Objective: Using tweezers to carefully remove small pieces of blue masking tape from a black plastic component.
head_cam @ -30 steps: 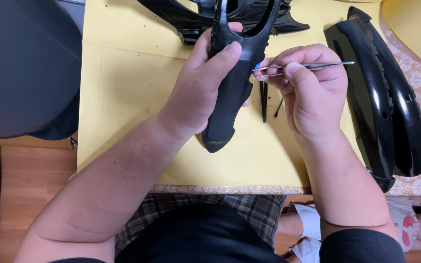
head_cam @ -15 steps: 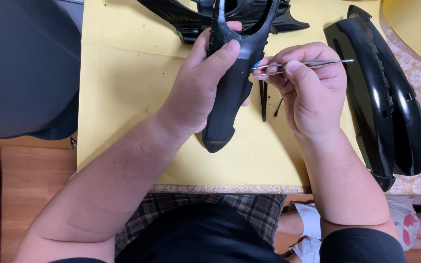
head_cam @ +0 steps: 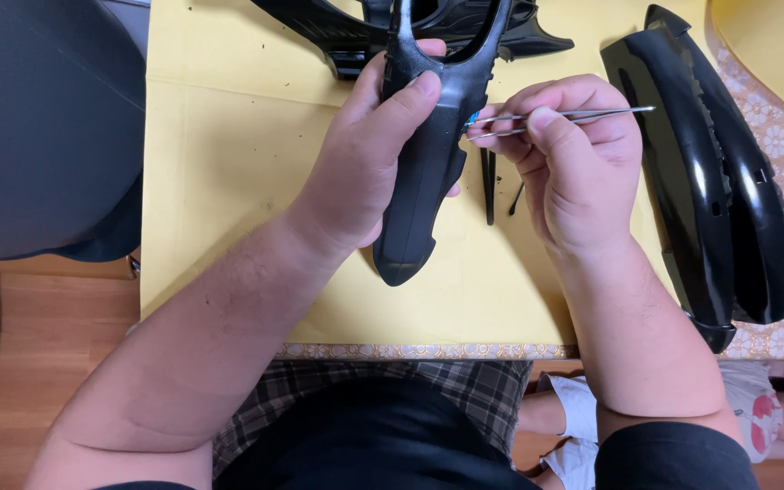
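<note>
Tweezers (head_cam: 573, 115) pinched in right hand (head_cam: 583, 172) lie crosswise, tips touching upright black plastic part (head_cam: 424, 172) clasped by left hand (head_cam: 365, 172).

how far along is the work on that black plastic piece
Looks mid-job. Done: long black panels lie set aside at the right. In hand: left hand grips the black forked part while right hand holds metal tweezers at its edge. Left: loose black bits remain on the yellow sheet.

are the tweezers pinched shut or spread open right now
Pinched nearly shut: the right hand squeezes the metal tweezers, arms almost together at the tip.
</note>
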